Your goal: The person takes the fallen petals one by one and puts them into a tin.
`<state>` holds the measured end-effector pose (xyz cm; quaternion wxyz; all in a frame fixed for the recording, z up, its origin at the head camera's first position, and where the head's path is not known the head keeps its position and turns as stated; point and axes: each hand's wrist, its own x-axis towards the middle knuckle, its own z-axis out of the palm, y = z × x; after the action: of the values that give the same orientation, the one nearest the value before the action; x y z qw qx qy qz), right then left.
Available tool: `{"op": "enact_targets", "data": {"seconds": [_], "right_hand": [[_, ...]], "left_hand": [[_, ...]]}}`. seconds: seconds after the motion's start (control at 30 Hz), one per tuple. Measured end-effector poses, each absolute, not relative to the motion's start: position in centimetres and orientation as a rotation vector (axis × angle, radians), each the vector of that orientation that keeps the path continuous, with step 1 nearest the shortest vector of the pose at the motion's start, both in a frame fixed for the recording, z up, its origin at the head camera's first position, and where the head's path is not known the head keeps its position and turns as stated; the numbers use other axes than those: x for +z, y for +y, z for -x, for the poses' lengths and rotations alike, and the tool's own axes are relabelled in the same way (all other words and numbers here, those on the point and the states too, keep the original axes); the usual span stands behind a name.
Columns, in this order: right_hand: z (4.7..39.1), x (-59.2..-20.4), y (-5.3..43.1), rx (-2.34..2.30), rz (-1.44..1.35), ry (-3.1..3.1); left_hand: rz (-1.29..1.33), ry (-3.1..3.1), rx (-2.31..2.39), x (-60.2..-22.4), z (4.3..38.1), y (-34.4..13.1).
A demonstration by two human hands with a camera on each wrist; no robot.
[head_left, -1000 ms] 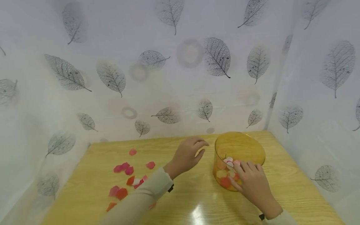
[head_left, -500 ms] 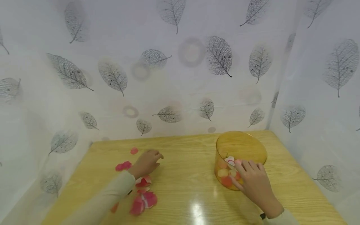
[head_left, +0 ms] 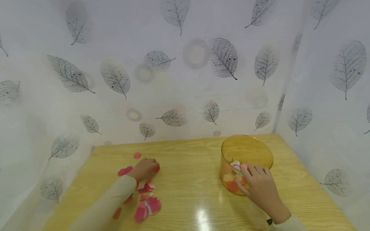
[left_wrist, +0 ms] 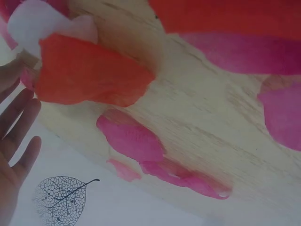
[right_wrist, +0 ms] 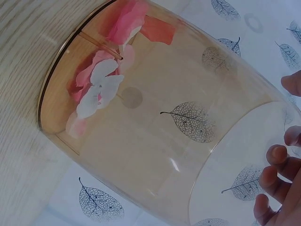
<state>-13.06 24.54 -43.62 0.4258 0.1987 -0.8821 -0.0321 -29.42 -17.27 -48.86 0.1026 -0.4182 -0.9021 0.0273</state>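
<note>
My left hand is low over the left half of the table, its fingertips pinching a small red artificial petal. In the left wrist view, its fingers reach in from the left edge beside an orange-red petal. With my right hand I hold the rim of an amber see-through container, fingers over the edge and thumb on the outer wall. White, pink and red petals lie inside it, including a white flower.
Loose pink petals, orange-red petals and a lone pink petal are scattered around my left hand and sleeve. The wooden table ends at a leaf-printed white curtain behind and at both sides.
My left hand has moved left, away from the container's side, and down to the red petal. Pink petals near the front that the sleeve covered now show. My right hand stays at the container's rim.
</note>
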Motion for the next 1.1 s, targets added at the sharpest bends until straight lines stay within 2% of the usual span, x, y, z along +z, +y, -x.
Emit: {"op": "enact_targets", "data": {"seconds": [0.6, 1.1], "right_hand": [[13.1, -43.6, 24.5, -0.085, -0.491, -2.231], [13.1, -43.6, 24.5, -0.08, -0.496, -2.202]], "left_hand": [[1.251, -2.589, -0.034, -50.5, 30.4, -17.5], [1.262, -2.573, -0.088, -50.1, 30.2, -17.6]]}}
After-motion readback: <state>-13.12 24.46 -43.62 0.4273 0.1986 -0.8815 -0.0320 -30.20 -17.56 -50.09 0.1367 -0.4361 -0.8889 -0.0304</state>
